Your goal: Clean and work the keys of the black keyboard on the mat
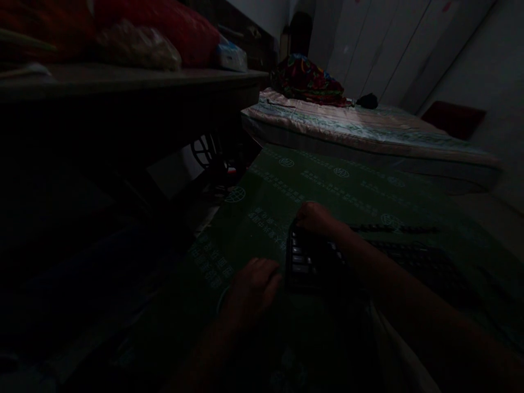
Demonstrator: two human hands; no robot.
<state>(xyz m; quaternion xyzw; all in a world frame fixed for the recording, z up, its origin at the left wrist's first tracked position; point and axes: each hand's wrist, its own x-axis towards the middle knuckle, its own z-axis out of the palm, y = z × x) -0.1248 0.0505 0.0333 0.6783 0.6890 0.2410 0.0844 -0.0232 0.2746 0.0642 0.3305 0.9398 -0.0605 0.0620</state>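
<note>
A black keyboard lies on the green printed sheet, with its left keys showing and its middle hidden by my right forearm. My right hand is at the far left corner of the keyboard, fingers closed and turned down; whatever they hold is hidden. Just left of the keyboard, my left hand rests on or close over the sheet. Its fingers are loosely bent with the thumb apart, and nothing shows in them. A dark strip of small key-like pieces runs behind my right forearm. The light is very dim.
On the left stands a table bearing a red bag, a clear plastic bag and a tissue-like pack. A bed with a patterned cloth heap is beyond the sheet. Beneath the table is a round black grille.
</note>
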